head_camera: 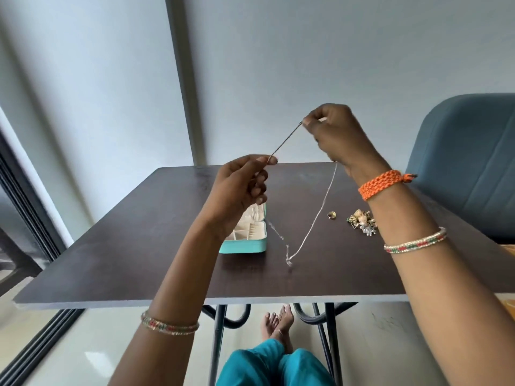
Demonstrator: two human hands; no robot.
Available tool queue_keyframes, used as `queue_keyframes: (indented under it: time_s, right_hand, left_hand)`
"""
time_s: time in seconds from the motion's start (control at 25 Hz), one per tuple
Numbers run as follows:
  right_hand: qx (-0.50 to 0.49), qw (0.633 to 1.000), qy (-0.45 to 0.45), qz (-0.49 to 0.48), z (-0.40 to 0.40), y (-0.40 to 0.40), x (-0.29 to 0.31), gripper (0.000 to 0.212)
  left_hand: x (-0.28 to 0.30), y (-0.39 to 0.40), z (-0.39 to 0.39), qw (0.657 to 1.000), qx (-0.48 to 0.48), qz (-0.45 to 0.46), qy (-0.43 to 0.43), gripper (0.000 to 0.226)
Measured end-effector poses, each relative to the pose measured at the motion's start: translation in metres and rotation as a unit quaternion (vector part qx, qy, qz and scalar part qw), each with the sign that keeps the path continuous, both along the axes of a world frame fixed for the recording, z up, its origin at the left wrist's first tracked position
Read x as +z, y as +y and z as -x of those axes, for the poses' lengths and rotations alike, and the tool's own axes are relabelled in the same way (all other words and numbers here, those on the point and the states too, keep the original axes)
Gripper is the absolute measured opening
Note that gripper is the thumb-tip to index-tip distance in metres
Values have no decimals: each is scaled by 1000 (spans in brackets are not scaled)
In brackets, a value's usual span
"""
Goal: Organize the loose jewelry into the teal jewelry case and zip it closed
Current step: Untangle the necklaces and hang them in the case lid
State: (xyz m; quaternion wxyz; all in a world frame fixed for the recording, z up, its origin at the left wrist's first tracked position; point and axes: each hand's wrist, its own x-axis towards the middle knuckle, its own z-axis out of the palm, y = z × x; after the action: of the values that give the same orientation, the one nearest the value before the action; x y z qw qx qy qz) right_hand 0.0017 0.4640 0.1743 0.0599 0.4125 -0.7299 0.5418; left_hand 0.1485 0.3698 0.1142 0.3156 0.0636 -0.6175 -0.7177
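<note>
Both hands are raised above the dark table [111,260] with a thin silver chain necklace [320,210] stretched between them. The left hand [239,188] pinches one part of the chain between thumb and forefinger, its other fingers curled; the right hand [334,135], higher and farther from the case, is closed on the chain in a fingertip pinch. The short taut span between the pinches probably serves to straighten the chain or free a kink before storage. From the right hand the rest hangs in a long loop whose lowest part reaches the tabletop just right of the teal jewelry case [245,245].

The case lies open beneath the left hand, its cream compartments [248,232] exposed, so lowering the chain into it calls for only a short move leftward. Farther right of the case lie a gold ring [331,215] and a cluster of gold and silver ornaments [362,221], well apart from the table's edges. Bare tabletop surrounds the case on its left and near sides. A blue chair [468,162] stands beyond the right edge.
</note>
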Motion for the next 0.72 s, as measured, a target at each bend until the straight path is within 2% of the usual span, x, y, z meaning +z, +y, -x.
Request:
queue_keyframes:
  time_s: [0.16, 0.28, 0.36, 0.44, 0.56, 0.64, 0.72]
  right_hand:
    - [-62, 993, -49, 87, 31, 16, -11, 21]
    - [-101, 983, -81, 129, 36, 27, -15, 17]
    - [-120, 985, -68, 104, 28, 34, -18, 13]
    - [-104, 994, -14, -13, 5, 44, -19, 11]
    - [68, 976, 29, -204, -47, 51, -13, 8]
    - [214, 950, -8, -227, -76, 50, -8, 7]
    - [296, 932, -31, -209, -89, 47, -5, 9]
  left_hand:
    - [-13, -1, -26, 996, 0, -89, -26, 29]
    - [-16, -2, -38, 988, 2, -154, 1, 26]
    - [-16, 0, -42, 976, -9, -208, 71, 15]
    - [-14, 1, -41, 965, -24, -226, 129, 13]
    - [-10, 7, -33, 974, -51, -178, 134, 20]
    - [-9, 14, -29, 983, -58, -132, 111, 22]
    - [-9, 21, -28, 987, -70, -110, 95, 34]
